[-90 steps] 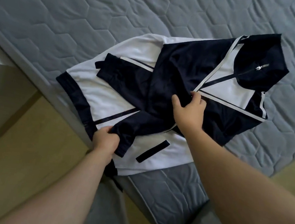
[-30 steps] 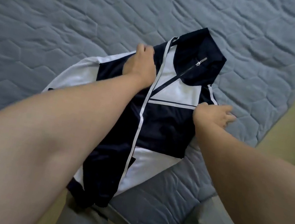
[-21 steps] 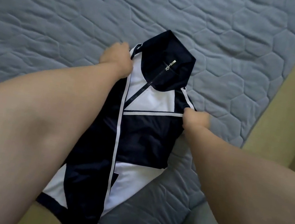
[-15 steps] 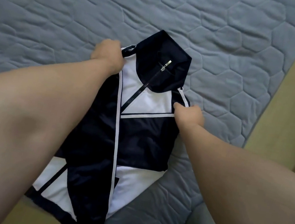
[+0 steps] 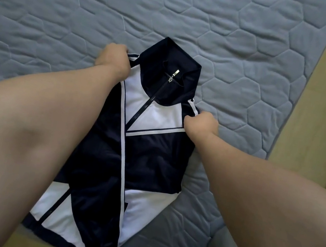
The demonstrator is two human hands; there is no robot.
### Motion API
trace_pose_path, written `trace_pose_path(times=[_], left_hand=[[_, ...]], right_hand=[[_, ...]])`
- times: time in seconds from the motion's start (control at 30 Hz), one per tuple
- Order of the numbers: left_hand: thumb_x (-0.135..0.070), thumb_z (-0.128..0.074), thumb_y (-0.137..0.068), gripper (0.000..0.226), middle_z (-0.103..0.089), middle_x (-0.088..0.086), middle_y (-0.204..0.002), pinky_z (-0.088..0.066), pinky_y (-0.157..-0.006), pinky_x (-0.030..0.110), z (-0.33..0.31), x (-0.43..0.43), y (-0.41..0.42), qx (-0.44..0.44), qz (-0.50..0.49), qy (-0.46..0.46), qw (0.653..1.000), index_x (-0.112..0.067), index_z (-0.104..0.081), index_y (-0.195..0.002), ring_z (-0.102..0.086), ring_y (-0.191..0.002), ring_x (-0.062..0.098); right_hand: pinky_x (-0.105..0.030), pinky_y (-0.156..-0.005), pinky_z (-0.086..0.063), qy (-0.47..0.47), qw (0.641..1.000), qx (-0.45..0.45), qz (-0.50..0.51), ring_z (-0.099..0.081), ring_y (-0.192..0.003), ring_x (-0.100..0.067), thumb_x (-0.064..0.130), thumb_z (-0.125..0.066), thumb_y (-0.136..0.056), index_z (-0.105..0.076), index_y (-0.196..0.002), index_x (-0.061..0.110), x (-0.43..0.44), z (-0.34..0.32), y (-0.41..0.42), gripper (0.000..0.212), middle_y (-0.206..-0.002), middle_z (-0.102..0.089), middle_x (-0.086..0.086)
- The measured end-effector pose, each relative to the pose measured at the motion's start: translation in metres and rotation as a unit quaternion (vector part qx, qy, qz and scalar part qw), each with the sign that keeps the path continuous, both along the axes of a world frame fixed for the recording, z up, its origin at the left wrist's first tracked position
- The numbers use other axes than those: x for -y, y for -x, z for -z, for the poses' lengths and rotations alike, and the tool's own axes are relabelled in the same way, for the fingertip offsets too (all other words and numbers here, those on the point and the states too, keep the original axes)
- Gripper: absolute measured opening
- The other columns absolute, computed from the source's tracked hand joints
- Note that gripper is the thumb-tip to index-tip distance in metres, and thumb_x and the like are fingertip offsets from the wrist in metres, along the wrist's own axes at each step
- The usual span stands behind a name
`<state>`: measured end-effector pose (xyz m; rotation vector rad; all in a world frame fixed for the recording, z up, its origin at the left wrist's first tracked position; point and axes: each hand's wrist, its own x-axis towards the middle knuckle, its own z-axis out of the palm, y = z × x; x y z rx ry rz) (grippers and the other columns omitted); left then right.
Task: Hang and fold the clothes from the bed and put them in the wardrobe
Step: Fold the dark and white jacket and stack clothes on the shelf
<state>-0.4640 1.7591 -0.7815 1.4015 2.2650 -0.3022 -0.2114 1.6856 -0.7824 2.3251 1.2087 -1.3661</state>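
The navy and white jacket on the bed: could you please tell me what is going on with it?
A person is folding the navy and white zip-up track jacket on the grey quilted mattress. The left hand grips its shoulder beside the collar; the right hand grips the opposite shoulder edge. It lies front up, zipped, folded narrow, hem at the mattress edge.

The quilted mattress (image 5: 68, 10) lay open left of the track jacket (image 5: 152, 154) and beyond its collar, with a narrower strip toward the right edge. The track jacket itself blocked the near edge, overhanging it.
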Motion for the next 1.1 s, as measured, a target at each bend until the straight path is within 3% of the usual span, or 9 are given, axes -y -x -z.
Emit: trace_pose_path(times=[0.13,0.3,0.43,0.63,0.8,0.93,1.1], left_hand=[[-0.018,-0.057,-0.086,0.024,-0.065,0.017,-0.117,-0.051,-0.089,0.043,0.000,0.004,-0.003,-0.007,0.021,0.012,1.000,-0.016,-0.067,-0.108,-0.060,-0.111,0.041],[-0.019,-0.059,-0.086,0.016,-0.065,0.019,-0.113,-0.049,-0.085,0.041,-0.005,-0.002,-0.002,0.014,0.047,0.030,0.998,-0.013,-0.063,-0.101,-0.060,-0.108,0.042],[-0.010,-0.056,-0.087,0.013,-0.064,0.024,-0.116,-0.048,-0.089,0.042,-0.005,-0.019,-0.006,0.013,0.037,-0.009,0.999,-0.009,-0.059,-0.099,-0.059,-0.110,0.043],[-0.004,-0.050,-0.091,0.026,-0.059,0.026,-0.123,-0.045,-0.095,0.046,-0.010,-0.069,-0.035,0.008,0.023,-0.102,0.994,-0.004,-0.059,-0.115,-0.054,-0.116,0.045],[-0.006,-0.050,-0.093,0.026,-0.061,0.025,-0.124,-0.044,-0.097,0.045,-0.017,-0.108,-0.048,0.011,0.022,-0.110,0.994,-0.004,-0.060,-0.117,-0.055,-0.118,0.043],[-0.011,-0.057,-0.091,0.030,-0.060,0.023,-0.128,-0.044,-0.099,0.044,-0.015,-0.105,-0.041,0.020,0.034,-0.067,0.997,-0.005,-0.058,-0.121,-0.055,-0.120,0.041],[-0.013,-0.053,-0.091,0.038,-0.046,0.017,-0.137,-0.043,-0.097,0.048,-0.023,-0.072,-0.037,0.015,0.037,-0.117,0.992,-0.011,-0.050,-0.129,-0.054,-0.116,0.042]], right_hand=[[-0.035,-0.084,-0.052,-0.027,0.999,-0.036,-0.002,-0.062,-0.101,-0.027,0.037,-0.056,-0.083,-0.063,-0.113,0.024,-0.001,0.006,-0.005,0.033,-0.110,-0.066,-0.001],[-0.031,-0.079,-0.047,-0.055,0.996,-0.058,-0.040,-0.062,-0.102,-0.026,0.036,-0.058,-0.089,-0.060,-0.088,0.025,-0.008,0.014,-0.014,0.012,-0.099,-0.068,0.000],[-0.033,-0.080,-0.045,-0.078,0.995,-0.043,-0.053,-0.060,-0.104,-0.030,0.036,-0.058,-0.094,-0.060,-0.109,0.022,-0.025,0.014,-0.025,0.021,-0.115,-0.066,-0.004],[-0.031,-0.077,-0.038,-0.132,0.991,-0.021,-0.019,-0.057,-0.100,-0.028,0.033,-0.054,-0.098,-0.058,-0.120,0.021,-0.083,0.004,-0.045,0.025,-0.110,-0.062,-0.004],[-0.035,-0.078,-0.044,-0.175,0.984,0.003,-0.026,-0.056,-0.095,-0.028,0.028,-0.058,-0.088,-0.053,-0.097,0.023,-0.132,-0.004,-0.055,0.011,-0.111,-0.063,-0.004],[-0.033,-0.086,-0.048,-0.129,0.992,-0.003,-0.007,-0.059,-0.109,-0.029,0.021,-0.059,-0.085,-0.058,-0.119,0.015,-0.140,-0.003,-0.057,0.034,-0.121,-0.062,-0.007],[-0.043,-0.103,-0.045,-0.149,0.986,0.053,0.052,-0.052,-0.124,-0.033,0.030,-0.056,-0.085,-0.051,-0.128,0.016,-0.134,-0.001,-0.058,0.046,-0.136,-0.051,-0.010]])
